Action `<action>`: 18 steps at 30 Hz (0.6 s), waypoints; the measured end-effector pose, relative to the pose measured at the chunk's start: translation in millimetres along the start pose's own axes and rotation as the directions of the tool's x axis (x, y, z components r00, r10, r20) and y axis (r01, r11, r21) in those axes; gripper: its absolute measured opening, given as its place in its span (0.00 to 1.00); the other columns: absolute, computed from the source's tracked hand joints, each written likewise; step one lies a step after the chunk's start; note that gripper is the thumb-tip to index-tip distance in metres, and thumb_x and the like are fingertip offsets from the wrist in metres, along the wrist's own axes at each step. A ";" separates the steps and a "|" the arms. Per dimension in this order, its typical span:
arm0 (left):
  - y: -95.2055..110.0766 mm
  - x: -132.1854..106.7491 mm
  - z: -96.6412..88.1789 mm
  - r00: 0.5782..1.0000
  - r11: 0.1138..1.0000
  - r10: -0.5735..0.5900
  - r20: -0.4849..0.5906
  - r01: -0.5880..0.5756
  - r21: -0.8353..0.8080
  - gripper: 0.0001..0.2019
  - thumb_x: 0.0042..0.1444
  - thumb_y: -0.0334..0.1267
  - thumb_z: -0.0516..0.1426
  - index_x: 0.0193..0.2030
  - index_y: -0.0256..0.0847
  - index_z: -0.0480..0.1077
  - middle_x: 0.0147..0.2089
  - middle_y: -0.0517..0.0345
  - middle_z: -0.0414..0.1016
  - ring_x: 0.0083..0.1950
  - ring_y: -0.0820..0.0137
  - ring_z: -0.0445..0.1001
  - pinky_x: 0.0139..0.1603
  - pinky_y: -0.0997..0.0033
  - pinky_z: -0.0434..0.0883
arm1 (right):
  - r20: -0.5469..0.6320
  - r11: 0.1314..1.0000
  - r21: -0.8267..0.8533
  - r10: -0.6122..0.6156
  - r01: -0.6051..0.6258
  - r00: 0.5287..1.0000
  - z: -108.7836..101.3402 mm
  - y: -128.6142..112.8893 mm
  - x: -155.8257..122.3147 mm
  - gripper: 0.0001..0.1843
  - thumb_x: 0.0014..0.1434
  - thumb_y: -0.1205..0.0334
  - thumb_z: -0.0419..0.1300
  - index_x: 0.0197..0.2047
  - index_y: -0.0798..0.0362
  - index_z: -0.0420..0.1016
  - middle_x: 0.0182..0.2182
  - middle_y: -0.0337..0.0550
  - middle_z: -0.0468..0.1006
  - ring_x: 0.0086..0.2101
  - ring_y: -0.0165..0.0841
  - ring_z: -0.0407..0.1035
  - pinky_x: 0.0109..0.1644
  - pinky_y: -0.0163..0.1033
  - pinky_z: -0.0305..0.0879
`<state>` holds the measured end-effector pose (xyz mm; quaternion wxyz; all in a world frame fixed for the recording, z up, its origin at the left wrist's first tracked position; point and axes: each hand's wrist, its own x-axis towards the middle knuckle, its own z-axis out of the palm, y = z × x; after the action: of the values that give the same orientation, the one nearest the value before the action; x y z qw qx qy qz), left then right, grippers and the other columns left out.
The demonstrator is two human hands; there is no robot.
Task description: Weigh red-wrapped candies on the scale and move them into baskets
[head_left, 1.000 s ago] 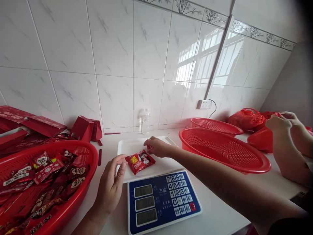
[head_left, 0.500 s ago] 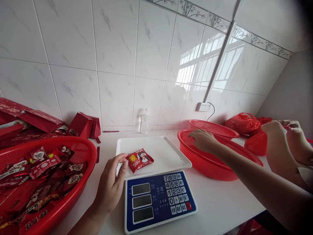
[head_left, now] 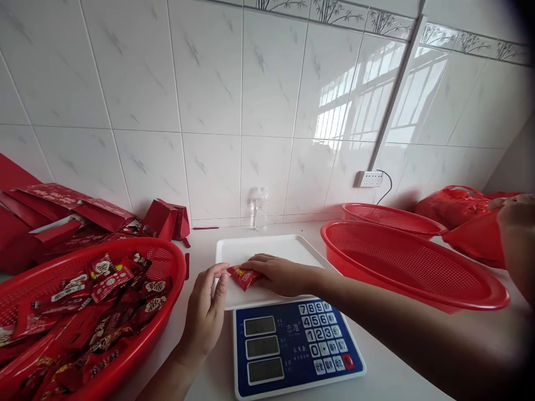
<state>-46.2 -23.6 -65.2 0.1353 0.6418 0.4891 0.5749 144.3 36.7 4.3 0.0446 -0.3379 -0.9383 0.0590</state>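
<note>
A red snack packet (head_left: 242, 277) lies on the white pan (head_left: 288, 245) of a weighing scale with a blue keypad panel (head_left: 292, 345). My right hand (head_left: 284, 275) reaches over it from the right, with fingers closed over its right part and hiding much of it. At the packet's left edge is my left hand (head_left: 207, 306), thumb and forefinger apart; the forefinger tip is close to the packet, and I cannot tell whether it touches. Left of the scale, a red perforated basket (head_left: 171, 262) holds many wrapped snacks (head_left: 111, 281).
Two red baskets, a near one (head_left: 409, 267) and a far one (head_left: 388, 217), stand right of the scale. Red boxes (head_left: 75, 209) pile up at the back left. A clear bottle (head_left: 261, 209) stands by the tiled wall. Another person's arm (head_left: 518, 239) shows beside red bags (head_left: 455, 206).
My right hand has moved left from the near right basket onto the packet. My left hand keeps its pose at the packet's edge. The view has shifted, so things appear farther right.
</note>
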 end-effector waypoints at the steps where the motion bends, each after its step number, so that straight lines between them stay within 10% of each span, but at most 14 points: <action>1: -0.2 -0.2 0.2 1.000 1.000 -0.005 0.005 0.005 0.001 0.19 0.65 0.53 0.47 0.49 0.42 0.70 0.48 0.47 0.75 0.50 0.61 0.74 0.49 0.61 0.72 | -0.038 1.000 -0.017 0.024 -0.025 0.999 2.1 0.7 1.7 0.22 0.68 0.63 0.52 0.64 0.49 0.65 0.56 0.46 0.72 0.55 0.40 0.66 0.60 0.45 0.61; 6: -2.9 -2.1 1.5 0.999 0.999 -0.032 0.014 0.032 -0.020 0.20 0.65 0.54 0.47 0.49 0.42 0.70 0.49 0.47 0.75 0.49 0.61 0.74 0.51 0.59 0.72 | -0.243 0.957 -0.083 0.252 -0.279 0.937 -6.7 21.5 -19.2 0.19 0.68 0.57 0.52 0.59 0.52 0.69 0.46 0.53 0.79 0.43 0.49 0.74 0.45 0.50 0.68; 10: -4.7 -2.6 2.8 0.997 0.997 -0.065 0.033 0.067 -0.047 0.20 0.65 0.54 0.47 0.50 0.43 0.69 0.48 0.48 0.75 0.50 0.61 0.74 0.52 0.58 0.72 | -0.427 0.855 -0.048 0.450 -0.516 0.785 -29.1 53.8 -74.1 0.22 0.69 0.54 0.46 0.62 0.51 0.64 0.45 0.54 0.79 0.39 0.49 0.75 0.37 0.48 0.68; 14: -4.4 -3.1 1.6 0.998 0.998 -0.053 0.028 0.053 -0.028 0.18 0.65 0.53 0.48 0.49 0.43 0.69 0.48 0.48 0.75 0.51 0.60 0.74 0.52 0.57 0.72 | -0.609 0.757 0.086 0.555 -0.648 0.567 -32.0 95.0 -135.9 0.23 0.68 0.52 0.43 0.61 0.46 0.65 0.51 0.47 0.76 0.45 0.48 0.73 0.38 0.47 0.71; 18: -2.5 -3.8 -0.3 0.999 0.999 0.038 -0.008 -0.038 0.019 0.14 0.65 0.49 0.49 0.48 0.45 0.69 0.47 0.51 0.74 0.52 0.61 0.73 0.52 0.59 0.72 | -0.692 0.746 -0.004 0.479 -0.665 0.541 -3.6 109.2 -167.3 0.25 0.63 0.55 0.49 0.60 0.56 0.67 0.56 0.56 0.72 0.57 0.53 0.64 0.52 0.58 0.68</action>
<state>-47.2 -25.5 -69.2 0.1161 0.6498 0.4830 0.5754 341.9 13.5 -14.9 0.3000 -0.6290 -0.6949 -0.1775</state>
